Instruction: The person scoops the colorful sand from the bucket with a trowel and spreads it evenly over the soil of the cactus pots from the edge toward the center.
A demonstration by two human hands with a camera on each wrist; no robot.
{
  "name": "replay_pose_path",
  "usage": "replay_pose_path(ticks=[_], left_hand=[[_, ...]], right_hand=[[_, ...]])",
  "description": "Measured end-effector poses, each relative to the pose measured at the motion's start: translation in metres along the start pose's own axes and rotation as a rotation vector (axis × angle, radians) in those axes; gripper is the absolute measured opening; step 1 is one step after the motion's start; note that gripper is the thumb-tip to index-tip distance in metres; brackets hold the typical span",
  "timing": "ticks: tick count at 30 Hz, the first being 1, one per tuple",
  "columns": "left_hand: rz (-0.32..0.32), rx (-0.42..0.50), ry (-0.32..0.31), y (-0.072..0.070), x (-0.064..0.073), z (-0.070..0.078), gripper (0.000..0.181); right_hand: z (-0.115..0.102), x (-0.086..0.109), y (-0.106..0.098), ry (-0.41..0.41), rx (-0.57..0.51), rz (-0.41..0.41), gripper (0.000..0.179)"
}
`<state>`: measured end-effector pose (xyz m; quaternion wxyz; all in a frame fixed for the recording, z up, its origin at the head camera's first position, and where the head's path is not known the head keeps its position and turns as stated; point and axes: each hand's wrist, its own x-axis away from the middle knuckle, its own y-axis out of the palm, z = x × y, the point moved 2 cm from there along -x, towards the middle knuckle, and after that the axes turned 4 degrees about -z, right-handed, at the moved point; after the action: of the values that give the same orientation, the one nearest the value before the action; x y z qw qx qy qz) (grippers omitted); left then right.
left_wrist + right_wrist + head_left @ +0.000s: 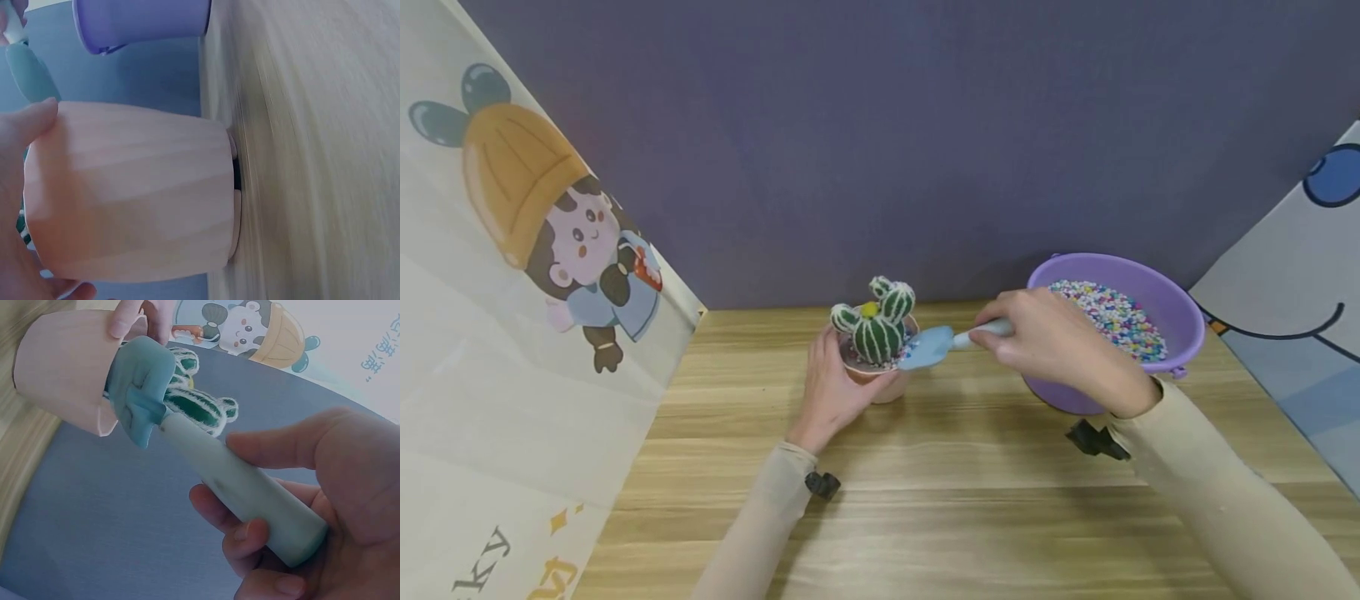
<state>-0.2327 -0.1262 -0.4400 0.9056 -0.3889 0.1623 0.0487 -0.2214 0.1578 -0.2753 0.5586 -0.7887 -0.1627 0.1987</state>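
Note:
A green cactus (878, 338) with white-edged ribs and a yellow flower stands in a pink pot (131, 194) on the table. My left hand (838, 392) grips the pot near its rim, thumb on the near side and fingers round the left. In my right hand (1048, 337) is a light-blue toy shovel (237, 487), held by its handle. Its blade (927, 347) tilts over the pot's right rim, close beside the cactus. Small colored beads (891, 362) lie around the cactus base inside the pot.
A purple bucket (1183, 325) holding many multicolored beads (1108, 312) stands on the right of the wooden table (925, 517), behind my right forearm. A dark blue panel (880, 150) rises along the back. Printed white panels (482, 350) flank the table.

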Motion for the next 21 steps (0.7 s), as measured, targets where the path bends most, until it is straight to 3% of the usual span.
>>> replay_pose_path(ticks=[9, 21], left_hand=[[0.1, -0.058, -0.028, 0.006, 0.003, 0.01, 0.123], [0.206, -0.114, -0.066, 0.014, 0.003, 0.02, 0.128]], right_hand=[[-0.009, -0.004, -0.008, -0.012, 0.05, 0.012, 0.017], [-0.003, 0.0, -0.01, 0.012, 0.057, 0.005, 0.018]])
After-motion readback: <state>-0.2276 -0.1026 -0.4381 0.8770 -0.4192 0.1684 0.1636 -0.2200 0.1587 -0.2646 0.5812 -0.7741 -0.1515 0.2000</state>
